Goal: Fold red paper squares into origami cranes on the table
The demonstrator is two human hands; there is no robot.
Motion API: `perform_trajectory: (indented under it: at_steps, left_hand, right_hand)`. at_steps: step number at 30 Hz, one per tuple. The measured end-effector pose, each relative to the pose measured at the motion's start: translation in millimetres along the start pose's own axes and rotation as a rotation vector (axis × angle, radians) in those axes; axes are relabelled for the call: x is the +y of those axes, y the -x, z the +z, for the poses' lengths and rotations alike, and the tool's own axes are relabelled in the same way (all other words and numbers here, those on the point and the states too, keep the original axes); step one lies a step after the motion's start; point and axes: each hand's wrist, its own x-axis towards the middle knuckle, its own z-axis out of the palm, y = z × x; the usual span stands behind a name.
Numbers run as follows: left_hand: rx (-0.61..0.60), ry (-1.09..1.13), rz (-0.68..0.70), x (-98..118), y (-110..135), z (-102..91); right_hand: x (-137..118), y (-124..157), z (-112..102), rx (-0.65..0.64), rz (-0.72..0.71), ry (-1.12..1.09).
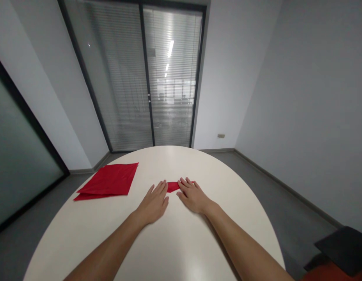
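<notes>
A small folded strip of red cloth (173, 187) lies flat near the middle of the table, partly covered by both hands. My left hand (154, 202) rests over its left end, palm down with the fingers stretched out. Over the right end lies my right hand (193, 196), also flat, fingers extended. Only the middle of the strip and a bit of edge beyond the right fingers show. Farther left, a larger folded red cloth (110, 179) is spread on the table, its layers slightly apart at the front edge.
The round white table (181, 242) curves away on all sides. Behind it stands a glass partition with blinds (172, 78). A dark object with an orange-red part (345, 249) is at the lower right, beyond the table edge.
</notes>
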Motion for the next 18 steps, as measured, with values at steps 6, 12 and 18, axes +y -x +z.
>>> perform_trajectory:
  at_steps: [6,12,18]
  left_hand:
    - [0.104,-0.130,-0.257,9.2,0.3,3.5]
    - [0.239,-0.079,-0.033,18.0,-2.8,-10.6]
    - [0.212,0.047,0.116,19.1,-4.5,-8.4]
  right_hand:
    - [-1.0,-0.2,0.3,-0.013,0.013,0.008]
    - [-2.3,1.1,1.3,0.020,0.019,0.038]
    - [-7.5,0.5,-3.6,0.176,-0.052,0.063]
